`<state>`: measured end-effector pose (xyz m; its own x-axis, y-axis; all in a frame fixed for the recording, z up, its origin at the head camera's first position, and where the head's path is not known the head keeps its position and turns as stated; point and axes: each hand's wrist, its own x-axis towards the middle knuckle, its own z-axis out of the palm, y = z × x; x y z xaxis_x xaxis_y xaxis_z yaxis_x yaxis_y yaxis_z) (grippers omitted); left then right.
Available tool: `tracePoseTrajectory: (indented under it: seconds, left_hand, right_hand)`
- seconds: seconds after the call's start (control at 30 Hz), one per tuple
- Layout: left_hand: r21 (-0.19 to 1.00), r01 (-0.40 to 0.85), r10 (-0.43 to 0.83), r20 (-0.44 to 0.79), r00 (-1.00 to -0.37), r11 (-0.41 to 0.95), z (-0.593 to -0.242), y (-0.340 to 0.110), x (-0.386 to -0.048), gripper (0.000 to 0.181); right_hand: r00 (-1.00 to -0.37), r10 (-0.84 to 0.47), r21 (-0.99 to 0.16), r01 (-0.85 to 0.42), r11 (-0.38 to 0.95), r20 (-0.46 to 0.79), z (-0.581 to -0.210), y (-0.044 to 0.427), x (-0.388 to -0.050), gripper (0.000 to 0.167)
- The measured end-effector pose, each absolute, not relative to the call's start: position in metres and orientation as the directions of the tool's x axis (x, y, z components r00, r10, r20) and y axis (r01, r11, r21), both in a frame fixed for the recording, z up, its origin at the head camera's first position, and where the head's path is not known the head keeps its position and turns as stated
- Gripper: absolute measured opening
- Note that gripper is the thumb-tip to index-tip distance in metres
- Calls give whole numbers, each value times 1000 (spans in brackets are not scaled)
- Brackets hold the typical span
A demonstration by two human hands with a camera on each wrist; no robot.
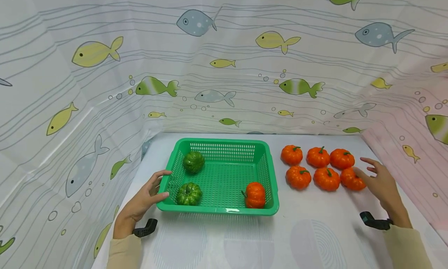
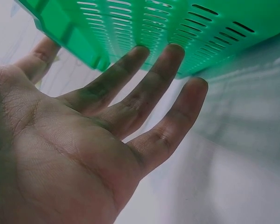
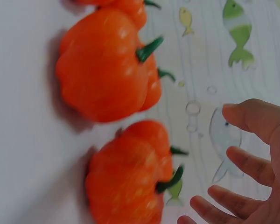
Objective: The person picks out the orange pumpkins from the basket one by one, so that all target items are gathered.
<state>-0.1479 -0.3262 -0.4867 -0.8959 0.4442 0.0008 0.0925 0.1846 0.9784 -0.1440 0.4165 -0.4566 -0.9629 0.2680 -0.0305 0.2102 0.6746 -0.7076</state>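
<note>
A green plastic basket [image 1: 217, 210] stands on the table. Its left side has my left hand [image 1: 145, 197] next to it, with fingers extended; in the left wrist view the fingertips are at the slotted wall and touch looks likely. Inside are a striped green pumpkin [image 1: 193, 162] at the back left, another green pumpkin [image 1: 189, 194] at the front left, and an orange pumpkin [image 1: 255, 195] on its side at the front right. My right hand [image 1: 381, 185] hovers, fingers spread and holding nothing, beside the nearest orange pumpkin [image 1: 351, 180], partly covering it in the head view.
Two rows of orange pumpkins [image 1: 327, 179] sit right of the basket, stems up. A fish-patterned curtain [image 1: 224, 74] encloses the white table [image 1: 308, 222] at the back and sides. Each wrist wears a dark strapped device [image 1: 376, 222].
</note>
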Motion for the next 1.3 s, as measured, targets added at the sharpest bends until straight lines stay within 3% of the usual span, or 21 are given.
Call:
tracePoseTrajectory:
  seconds: [0.6,1.3]
  left_hand:
    - [977,88,434,-4,-901,192,-487,-327,-144,67]
    - [976,98,436,3,-900,194,-483,-326,-145,67]
  right_hand:
    - [-995,-6,-686,-74,724,101,-413,321,-165,71]
    - [-921,-334,-690,-376,618,202,-403,226,-183,55]
